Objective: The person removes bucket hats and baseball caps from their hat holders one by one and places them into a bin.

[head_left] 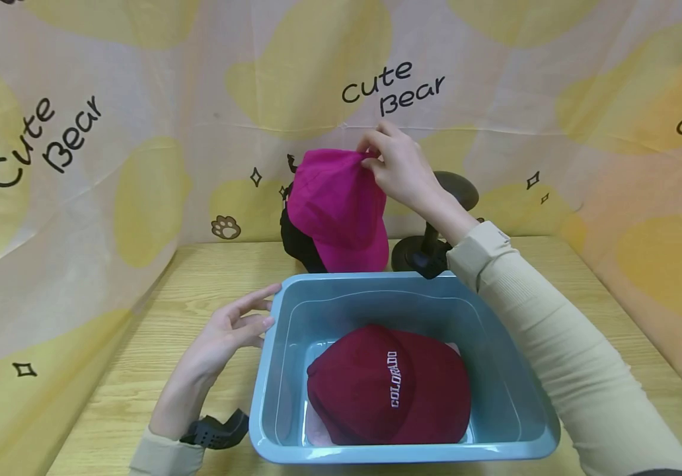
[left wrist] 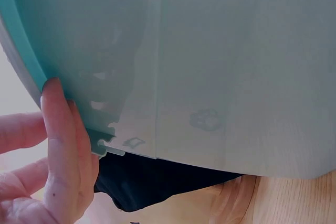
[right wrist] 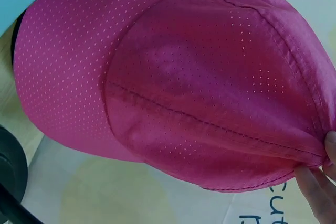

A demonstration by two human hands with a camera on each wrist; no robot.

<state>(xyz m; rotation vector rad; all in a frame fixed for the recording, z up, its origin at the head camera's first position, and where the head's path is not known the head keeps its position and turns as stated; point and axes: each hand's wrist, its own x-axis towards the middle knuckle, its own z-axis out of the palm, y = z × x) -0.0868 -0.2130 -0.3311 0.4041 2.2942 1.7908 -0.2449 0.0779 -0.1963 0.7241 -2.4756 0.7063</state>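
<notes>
My right hand pinches a bright pink baseball cap by the top of its crown, behind the blue plastic bin. The cap hangs brim down; the right wrist view shows its perforated brim and the fingertips gathering the crown fabric. My left hand touches the bin's left rim near the far corner with its fingers extended. Inside the bin lies a dark red cap lettered COLORADO, its brim to the right. Something pale pink peeks out beneath it.
A black item is partly hidden behind the pink cap. To its right is a black stand with a round base and rounded top, partly covered by my right forearm. The wooden table meets a printed cloth backdrop.
</notes>
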